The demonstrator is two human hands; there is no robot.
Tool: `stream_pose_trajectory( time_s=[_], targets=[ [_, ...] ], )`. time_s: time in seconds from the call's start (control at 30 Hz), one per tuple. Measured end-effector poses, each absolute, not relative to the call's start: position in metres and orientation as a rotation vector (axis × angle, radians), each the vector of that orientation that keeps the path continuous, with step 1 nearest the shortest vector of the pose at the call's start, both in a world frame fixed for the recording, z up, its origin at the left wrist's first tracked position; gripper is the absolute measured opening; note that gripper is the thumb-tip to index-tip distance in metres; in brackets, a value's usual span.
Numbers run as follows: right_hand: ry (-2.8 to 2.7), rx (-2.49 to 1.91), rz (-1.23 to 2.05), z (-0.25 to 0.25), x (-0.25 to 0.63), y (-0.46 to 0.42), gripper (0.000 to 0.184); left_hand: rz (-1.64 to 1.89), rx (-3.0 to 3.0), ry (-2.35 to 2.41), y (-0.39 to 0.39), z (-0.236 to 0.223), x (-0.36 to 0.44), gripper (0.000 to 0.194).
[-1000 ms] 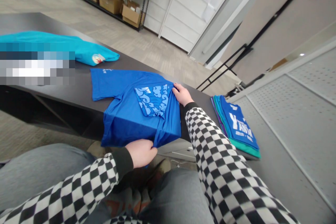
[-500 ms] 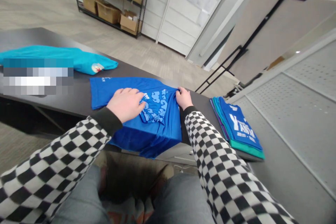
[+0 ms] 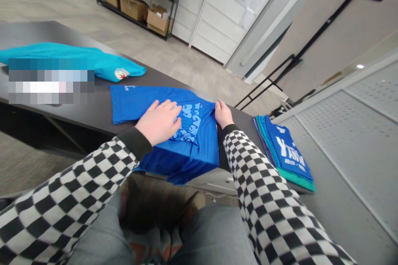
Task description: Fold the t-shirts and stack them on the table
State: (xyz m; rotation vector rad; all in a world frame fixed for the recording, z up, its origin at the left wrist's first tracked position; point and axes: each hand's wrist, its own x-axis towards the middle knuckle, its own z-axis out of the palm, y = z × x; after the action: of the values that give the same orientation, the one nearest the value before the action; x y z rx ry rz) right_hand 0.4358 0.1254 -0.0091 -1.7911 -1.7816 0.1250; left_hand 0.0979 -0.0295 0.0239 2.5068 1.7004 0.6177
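A blue T-shirt [image 3: 195, 153] lies partly folded on the dark table, its near part hanging over the table's front edge. My left hand [image 3: 158, 122] rests flat on the shirt, fingers spread, partly covering a light blue wave print [image 3: 190, 121]. My right hand [image 3: 223, 114] is at the shirt's far right edge, its fingers closed on the fabric. To the right, a stack of folded T-shirts [image 3: 284, 153] in blue, teal and purple lies beyond my right forearm. A folded teal shirt [image 3: 74, 51] lies at the left, partly hidden by a pixelated patch.
The dark table [image 3: 241, 122] runs from the left across to the right. A perforated grey panel [image 3: 338, 161] stands along the right. Metal shelves [image 3: 137, 2] with cardboard boxes stand on the carpet beyond the table, with a black railing [image 3: 267, 78] nearby.
My left hand has moved from the shirt's near hem up onto the printed area, and the shirt's near part now lies folded over. My right hand stays at the same edge.
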Motion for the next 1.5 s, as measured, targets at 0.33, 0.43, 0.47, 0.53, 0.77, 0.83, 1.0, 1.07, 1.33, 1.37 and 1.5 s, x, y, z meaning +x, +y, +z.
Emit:
stream_pose_trajectory(
  time_s=[0.33,0.43,0.47,0.53,0.77,0.83,1.0,1.07,1.33,1.37,1.5],
  targets=[
    [-1.813,-1.918,0.033,-0.002,0.433,0.117,0.032,0.421,2.458,1.725,-0.020,0.017,0.088,0.054],
    [-1.819,-1.900,0.039,-0.003,0.435,0.120,0.036,0.415,2.493,1.681,-0.021,0.019,0.087,0.054],
    [-1.829,-1.900,0.038,-0.004,0.435,0.120,0.035,0.415,2.499,1.676,-0.021,0.019,0.087,0.054],
    [-1.841,-1.910,0.028,-0.004,0.436,0.121,0.033,0.412,2.491,1.687,-0.023,0.019,0.089,0.054],
    [-1.819,-1.900,-0.022,-0.004,0.436,0.119,0.035,0.436,2.472,1.718,-0.025,0.013,0.090,0.056],
    [-1.798,-1.881,-0.034,-0.005,0.437,0.119,0.033,0.441,2.471,1.725,-0.026,0.012,0.091,0.056],
    [-1.956,-1.773,0.049,-0.005,0.437,0.120,0.035,0.493,2.463,1.726,-0.029,0.009,0.092,0.058],
    [-2.005,-1.779,0.096,-0.003,0.436,0.120,0.036,0.515,2.460,1.723,-0.029,0.007,0.092,0.059],
    [-1.931,-1.904,0.155,-0.002,0.434,0.123,0.044,0.521,2.407,1.754,-0.028,0.007,0.092,0.061],
    [-1.910,-1.907,0.151,-0.004,0.436,0.123,0.043,0.526,2.402,1.755,-0.028,0.007,0.092,0.061],
    [-1.848,-1.894,0.142,-0.007,0.441,0.123,0.042,0.538,2.396,1.747,-0.025,0.006,0.091,0.062]
  ],
)
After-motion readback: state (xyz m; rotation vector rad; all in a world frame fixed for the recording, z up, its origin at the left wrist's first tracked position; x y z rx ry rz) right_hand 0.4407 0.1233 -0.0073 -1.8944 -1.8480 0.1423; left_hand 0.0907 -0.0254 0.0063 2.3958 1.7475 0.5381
